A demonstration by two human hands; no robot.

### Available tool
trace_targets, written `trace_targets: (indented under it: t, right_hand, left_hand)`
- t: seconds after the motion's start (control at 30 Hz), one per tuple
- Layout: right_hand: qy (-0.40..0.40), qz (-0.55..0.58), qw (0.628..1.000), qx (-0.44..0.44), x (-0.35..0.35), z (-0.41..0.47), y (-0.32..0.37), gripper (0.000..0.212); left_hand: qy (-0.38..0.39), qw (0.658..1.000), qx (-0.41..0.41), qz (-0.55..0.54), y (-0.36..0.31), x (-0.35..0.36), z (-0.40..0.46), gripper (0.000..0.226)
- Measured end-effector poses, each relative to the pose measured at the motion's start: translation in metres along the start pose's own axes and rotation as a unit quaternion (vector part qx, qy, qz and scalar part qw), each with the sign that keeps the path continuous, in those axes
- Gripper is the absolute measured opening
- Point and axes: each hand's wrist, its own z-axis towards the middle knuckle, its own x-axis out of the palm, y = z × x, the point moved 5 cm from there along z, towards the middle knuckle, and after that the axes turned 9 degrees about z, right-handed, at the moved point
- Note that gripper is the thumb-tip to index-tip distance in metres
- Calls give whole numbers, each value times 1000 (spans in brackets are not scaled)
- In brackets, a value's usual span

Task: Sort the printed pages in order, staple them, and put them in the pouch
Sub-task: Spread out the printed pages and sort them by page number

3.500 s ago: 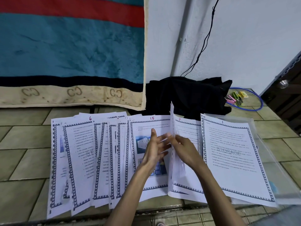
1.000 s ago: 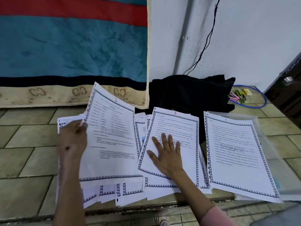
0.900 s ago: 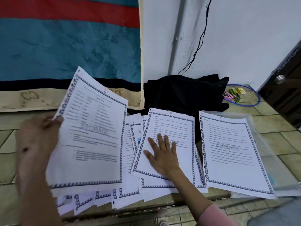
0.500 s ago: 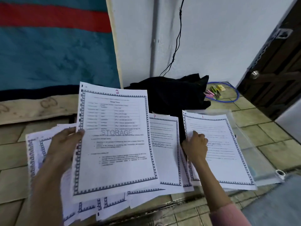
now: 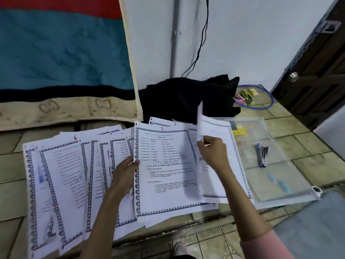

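Printed pages with blue patterned borders lie fanned across the tiled floor; the sheet marked 6 [image 5: 61, 174] is at the left. My left hand [image 5: 125, 174] grips the left edge of the page marked 2 [image 5: 166, 174], which reads STORAGE. My right hand [image 5: 212, 152] lifts the left edge of page 1 [image 5: 214, 131], tilted up and blurred. A sheet marked 7 [image 5: 174, 124] peeks out behind page 2. The clear plastic pouch [image 5: 291, 184] lies flat at the right, with a stapler [image 5: 262, 156] showing in it.
A black cloth [image 5: 186, 98] is heaped against the white wall behind the pages. Coloured clips [image 5: 244, 96] and a blue cable loop [image 5: 268, 101] lie at the back right. A dark wooden door [image 5: 317, 75] stands at the right. A blue and red blanket [image 5: 61, 53] hangs at the left.
My left hand has carried page 2 from the left pile over to the middle. My right hand left page 7, moved to page 1 and raised its left edge off the pouch.
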Motion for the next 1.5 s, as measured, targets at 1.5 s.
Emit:
trace_targets:
  t: [1.5]
  right_hand:
    - [-292, -224, 923, 111, -123, 14, -105, 57]
  left_hand:
    - [-89, 951, 131, 266, -26, 35, -5, 29]
